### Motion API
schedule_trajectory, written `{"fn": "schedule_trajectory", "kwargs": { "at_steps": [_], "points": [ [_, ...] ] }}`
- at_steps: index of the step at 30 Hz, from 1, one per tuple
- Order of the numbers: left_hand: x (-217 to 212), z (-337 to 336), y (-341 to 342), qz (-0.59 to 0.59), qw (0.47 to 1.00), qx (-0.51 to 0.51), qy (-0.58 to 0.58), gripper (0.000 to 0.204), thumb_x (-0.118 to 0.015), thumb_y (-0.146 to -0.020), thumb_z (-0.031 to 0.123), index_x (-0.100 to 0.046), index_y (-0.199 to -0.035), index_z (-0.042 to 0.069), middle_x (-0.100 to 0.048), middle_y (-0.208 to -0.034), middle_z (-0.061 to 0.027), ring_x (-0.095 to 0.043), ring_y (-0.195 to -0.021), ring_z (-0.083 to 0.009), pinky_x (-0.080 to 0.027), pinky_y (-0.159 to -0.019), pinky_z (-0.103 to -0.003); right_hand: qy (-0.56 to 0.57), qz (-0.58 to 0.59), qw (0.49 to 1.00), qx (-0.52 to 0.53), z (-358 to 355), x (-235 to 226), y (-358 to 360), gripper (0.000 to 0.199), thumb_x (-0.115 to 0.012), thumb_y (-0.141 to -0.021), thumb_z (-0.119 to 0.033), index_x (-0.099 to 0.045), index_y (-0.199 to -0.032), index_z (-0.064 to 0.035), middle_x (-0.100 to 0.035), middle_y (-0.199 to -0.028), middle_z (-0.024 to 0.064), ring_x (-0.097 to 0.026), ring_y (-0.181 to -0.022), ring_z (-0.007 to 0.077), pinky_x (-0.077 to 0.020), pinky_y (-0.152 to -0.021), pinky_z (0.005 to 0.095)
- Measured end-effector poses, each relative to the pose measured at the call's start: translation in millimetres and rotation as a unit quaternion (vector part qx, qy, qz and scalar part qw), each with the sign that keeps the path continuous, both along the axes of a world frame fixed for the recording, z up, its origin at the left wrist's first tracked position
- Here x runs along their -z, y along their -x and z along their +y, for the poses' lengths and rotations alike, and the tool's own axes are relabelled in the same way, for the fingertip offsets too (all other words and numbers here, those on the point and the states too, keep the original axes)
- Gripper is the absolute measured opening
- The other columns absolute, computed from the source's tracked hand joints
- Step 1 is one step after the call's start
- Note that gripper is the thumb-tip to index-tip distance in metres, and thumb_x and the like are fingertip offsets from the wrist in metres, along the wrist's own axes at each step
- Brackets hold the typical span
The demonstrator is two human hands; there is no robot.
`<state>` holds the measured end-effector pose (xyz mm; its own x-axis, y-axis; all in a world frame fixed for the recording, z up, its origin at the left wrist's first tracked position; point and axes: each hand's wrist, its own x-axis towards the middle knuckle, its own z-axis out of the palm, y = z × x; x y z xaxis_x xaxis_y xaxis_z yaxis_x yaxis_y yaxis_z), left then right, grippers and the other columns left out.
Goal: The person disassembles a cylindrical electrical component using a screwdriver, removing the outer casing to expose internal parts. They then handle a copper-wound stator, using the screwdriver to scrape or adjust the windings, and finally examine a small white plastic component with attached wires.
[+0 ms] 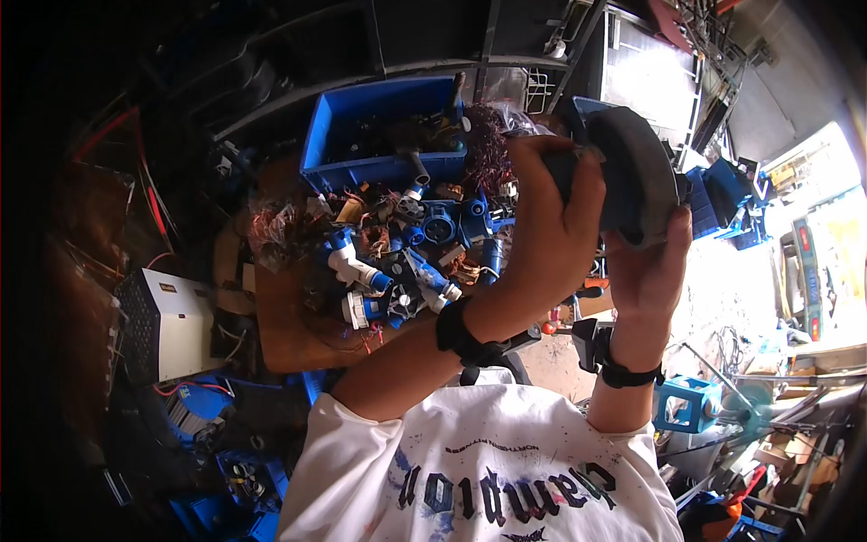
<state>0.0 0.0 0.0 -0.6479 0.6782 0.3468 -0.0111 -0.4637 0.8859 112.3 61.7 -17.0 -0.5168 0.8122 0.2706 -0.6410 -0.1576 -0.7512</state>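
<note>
Up at the right, both hands hold a dark, curved piece with a grey band along one side (648, 176); its exact kind I cannot make out. My left hand (562, 185) reaches across to the right, its fingers and thumb closed on the left side of the piece. From below, my right hand (646, 271) grips the lower right edge, partly hidden behind it. Black straps circle both wrists. Left of my left forearm, blue-and-white machine parts (361, 266) and small copper coils (375, 239) lie in a heap on a brown worktable (289, 321).
A blue crate (316, 135) with dark parts stands at the table's far side. Beside it is a tangle of reddish wire (488, 149). A white box-shaped unit (181, 325) stands at the left. Blue bins (722, 199) and a light blue frame (686, 404) are on the right.
</note>
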Motion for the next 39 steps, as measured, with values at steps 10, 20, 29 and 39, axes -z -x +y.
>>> {"fn": "schedule_trajectory", "kwargs": {
  "at_steps": [10, 20, 29, 39],
  "points": [
    [-4.0, -2.6, 6.2, 0.09, 0.99, 0.107, 0.014, 0.057, -0.064, -0.088, 0.022, -0.026, -0.121, -0.005, -0.049, -0.107, -0.0246, -0.057, -0.098, -0.0289, -0.047, -0.085, -0.037, 0.057, 0.031, 0.997, -0.051, 9.5, -21.2, -7.6, 0.061, -0.041, -0.098, -0.05, -0.045, -0.135, -0.0015, -0.055, -0.131, 0.0145, -0.053, -0.121, 0.0272, -0.0431, -0.101, 0.0441],
    [-3.7, 3.5, 8.0, -0.016, 0.993, 0.117, -0.021, 0.058, -0.064, -0.09, 0.022, -0.025, -0.124, -0.004, -0.049, -0.111, -0.0237, -0.057, -0.1, -0.026, -0.049, -0.083, -0.033, 0.062, 0.049, 0.995, -0.065, 20.3, -18.2, 1.0, 0.054, -0.044, -0.099, -0.044, -0.046, -0.135, -0.0039, -0.055, -0.131, 0.012, -0.051, -0.123, 0.0248, -0.0435, -0.1, 0.0453],
    [11.8, 15.7, 9.5, 0.025, 0.998, 0.057, -0.002, 0.055, -0.063, -0.092, 0.027, -0.027, -0.12, -0.004, -0.049, -0.107, -0.0218, -0.057, -0.093, -0.0243, -0.049, -0.079, -0.034, 0.05, -0.015, 0.999, 0.001, 17.2, -14.1, 14.4, 0.05, -0.047, -0.098, -0.043, -0.051, -0.13, -0.0049, -0.059, -0.125, 0.0111, -0.057, -0.115, 0.0237, -0.0481, -0.092, 0.0426],
    [2.6, 14.0, 12.9, 0.019, 0.994, 0.103, 0.043, 0.066, -0.072, -0.083, 0.02, -0.027, -0.125, -0.002, -0.047, -0.115, -0.0227, -0.056, -0.105, -0.0242, -0.05, -0.086, -0.033, 0.109, 0.045, 0.992, -0.047, 25.3, -11.9, 15.6, 0.062, -0.039, -0.098, -0.053, -0.046, -0.135, -0.0043, -0.054, -0.132, 0.0142, -0.052, -0.122, 0.0281, -0.0429, -0.101, 0.0454]
  ]
}}
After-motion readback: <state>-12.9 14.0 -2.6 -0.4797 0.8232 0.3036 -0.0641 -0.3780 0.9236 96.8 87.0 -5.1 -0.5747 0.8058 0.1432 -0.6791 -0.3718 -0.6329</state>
